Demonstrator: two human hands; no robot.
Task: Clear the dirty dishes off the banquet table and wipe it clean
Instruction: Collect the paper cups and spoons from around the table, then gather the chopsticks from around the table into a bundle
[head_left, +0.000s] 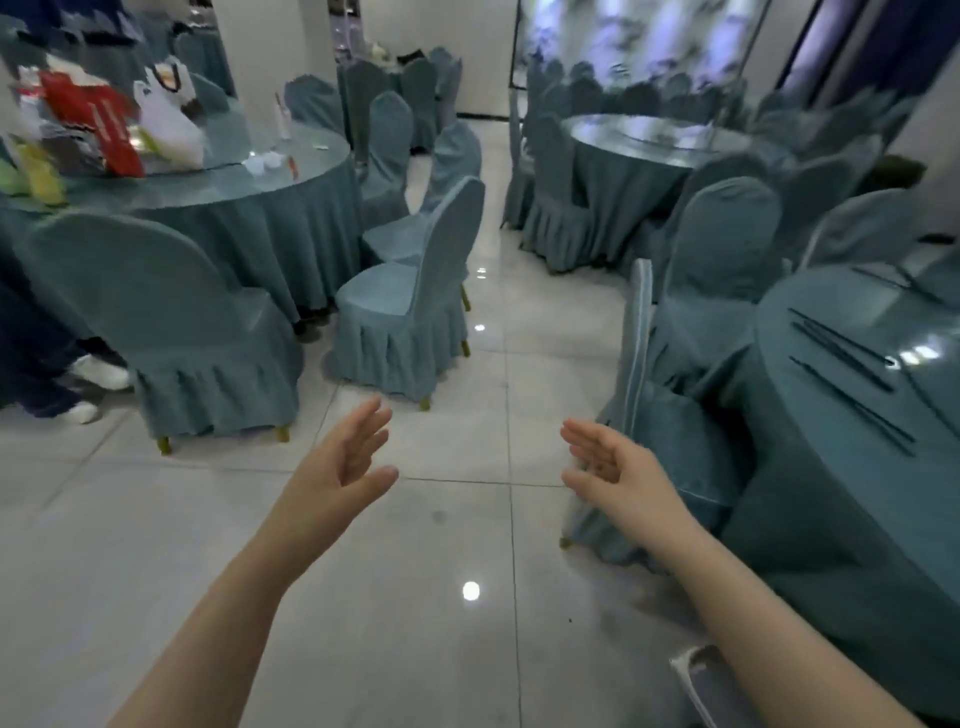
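Left hand (337, 462) and right hand (615, 465) both empty, fingers spread loose, palms facing, held over tiled floor (415, 571) between tables; banquet surface (841, 415) just right, black chopsticks (841, 358) lying on it, covered chair (670, 431) between hand and surface. Likely step: approach and collect. Advice: turn right, skirt chair, gather chopsticks as bundle, wipe after

Chopsticks (852, 358) lie on the near banquet table (841, 499) at right, a covered chair (670, 436) to its left. Bags (130, 124) sit on the left table (260, 182). A third table (649, 140) stands behind, right of the aisle.
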